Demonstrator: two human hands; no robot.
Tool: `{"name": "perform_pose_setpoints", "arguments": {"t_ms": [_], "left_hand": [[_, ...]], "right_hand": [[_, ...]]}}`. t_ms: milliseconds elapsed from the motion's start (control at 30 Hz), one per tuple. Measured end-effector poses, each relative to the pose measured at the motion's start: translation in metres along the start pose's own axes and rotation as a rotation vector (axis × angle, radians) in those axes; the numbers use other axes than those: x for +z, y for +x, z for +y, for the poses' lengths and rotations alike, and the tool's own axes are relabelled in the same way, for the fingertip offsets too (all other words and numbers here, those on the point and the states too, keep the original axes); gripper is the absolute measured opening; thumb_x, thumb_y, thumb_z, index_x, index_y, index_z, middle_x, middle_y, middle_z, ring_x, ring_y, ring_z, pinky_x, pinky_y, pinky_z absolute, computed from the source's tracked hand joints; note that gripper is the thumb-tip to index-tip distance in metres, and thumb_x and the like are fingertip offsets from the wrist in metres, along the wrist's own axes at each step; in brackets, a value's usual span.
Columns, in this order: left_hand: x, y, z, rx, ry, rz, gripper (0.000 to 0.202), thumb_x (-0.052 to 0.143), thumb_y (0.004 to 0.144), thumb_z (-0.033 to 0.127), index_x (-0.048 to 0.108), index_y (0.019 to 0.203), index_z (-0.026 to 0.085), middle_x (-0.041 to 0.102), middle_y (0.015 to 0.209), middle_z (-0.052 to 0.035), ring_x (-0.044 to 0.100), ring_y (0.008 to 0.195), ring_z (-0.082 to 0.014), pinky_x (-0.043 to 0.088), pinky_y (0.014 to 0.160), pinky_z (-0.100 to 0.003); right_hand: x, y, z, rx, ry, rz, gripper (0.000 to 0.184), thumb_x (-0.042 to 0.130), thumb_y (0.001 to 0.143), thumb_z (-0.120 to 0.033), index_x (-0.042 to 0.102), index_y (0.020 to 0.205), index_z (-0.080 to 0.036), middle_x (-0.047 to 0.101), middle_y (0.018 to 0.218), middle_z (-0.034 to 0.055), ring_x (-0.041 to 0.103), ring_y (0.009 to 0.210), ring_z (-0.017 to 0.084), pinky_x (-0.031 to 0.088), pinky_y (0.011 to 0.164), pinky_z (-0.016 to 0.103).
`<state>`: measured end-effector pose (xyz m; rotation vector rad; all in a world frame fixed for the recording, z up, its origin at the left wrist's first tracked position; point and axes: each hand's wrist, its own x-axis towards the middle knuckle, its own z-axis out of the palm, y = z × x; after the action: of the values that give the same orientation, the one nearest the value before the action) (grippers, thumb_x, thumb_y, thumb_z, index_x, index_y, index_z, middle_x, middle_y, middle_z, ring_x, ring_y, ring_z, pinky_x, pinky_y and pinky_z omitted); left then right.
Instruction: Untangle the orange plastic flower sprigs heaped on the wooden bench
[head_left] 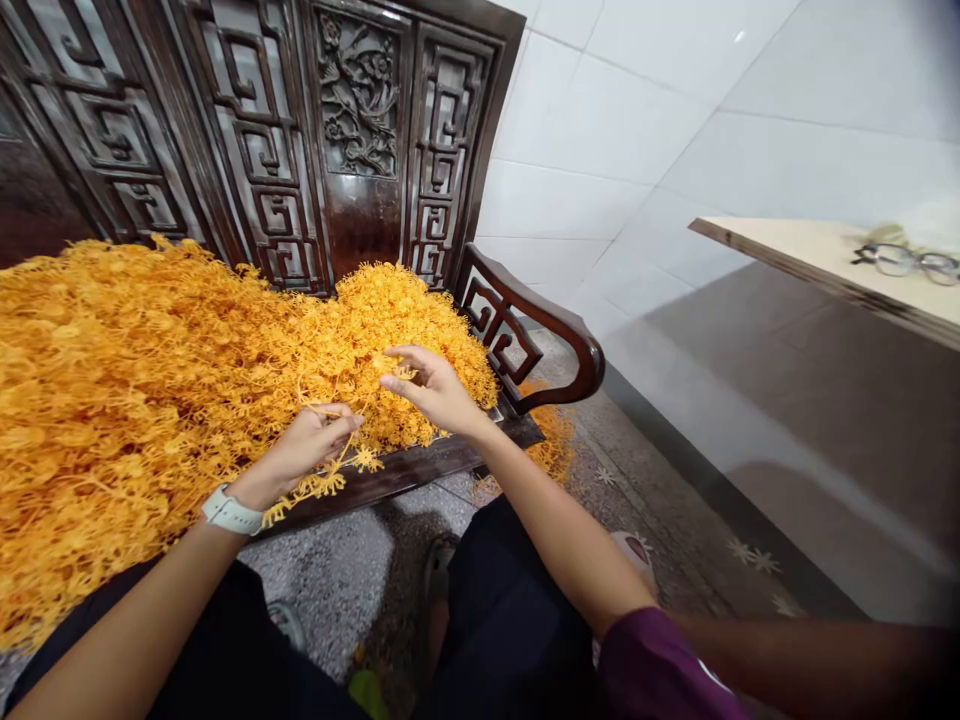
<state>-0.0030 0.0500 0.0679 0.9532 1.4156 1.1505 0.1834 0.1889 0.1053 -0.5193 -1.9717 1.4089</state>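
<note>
My left hand, with a pale watch on its wrist, is closed in a pinch on a thin yellow-orange stem. From it a sprig of small spiky artificial flowers hangs below the hand. To the right, my right hand is held over the flower pile, thumb and forefinger apart. Orange bits show between these fingers; whether they touch them I cannot tell. A big heap of yellow-orange artificial flower sprigs covers the seat of a dark carved wooden bench.
The bench's curved armrest stands right of the heap. More orange sprigs lie on the floor beyond it, with pale star-shaped pieces nearby. Eyeglasses rest on a wooden board at the right. A white tiled wall rises behind.
</note>
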Motion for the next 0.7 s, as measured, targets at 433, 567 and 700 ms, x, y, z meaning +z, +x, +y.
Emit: {"name": "perform_pose_setpoints", "arguments": {"t_ms": [433,567,700], "left_hand": [[0.003,-0.013,0.008,0.115,0.142,-0.168,0.048,0.069,0.087,0.062,0.056,0.069,0.019,0.04,0.055,0.0042,0.031,0.049,-0.0096,0.024,0.047,-0.023],[0.007,-0.021,0.012,0.21,0.221,-0.308,0.043,0.07,0.088,0.052,0.059,0.064,0.019,0.048,0.057,0.0012,0.039,0.053,-0.0118,0.032,0.053,-0.025],[0.006,-0.027,0.011,0.279,0.335,-0.358,0.039,0.068,0.09,0.046,0.064,0.063,0.019,0.057,0.062,-0.0021,0.049,0.06,-0.0151,0.039,0.062,-0.028]], "right_hand": [[-0.012,0.012,0.011,0.274,0.615,0.221,0.035,0.087,0.073,-0.037,0.056,0.073,-0.019,0.045,0.057,-0.0058,0.037,0.051,0.007,0.028,0.051,0.023],[-0.039,0.021,0.013,0.215,0.553,0.398,0.037,0.078,0.081,-0.039,0.047,0.071,-0.023,0.026,0.054,-0.0096,0.023,0.049,0.009,0.026,0.049,0.025],[-0.082,0.022,0.015,0.115,0.428,0.583,0.039,0.077,0.082,-0.044,0.046,0.071,-0.024,0.023,0.054,-0.0109,0.018,0.05,0.009,0.023,0.048,0.024]]}}
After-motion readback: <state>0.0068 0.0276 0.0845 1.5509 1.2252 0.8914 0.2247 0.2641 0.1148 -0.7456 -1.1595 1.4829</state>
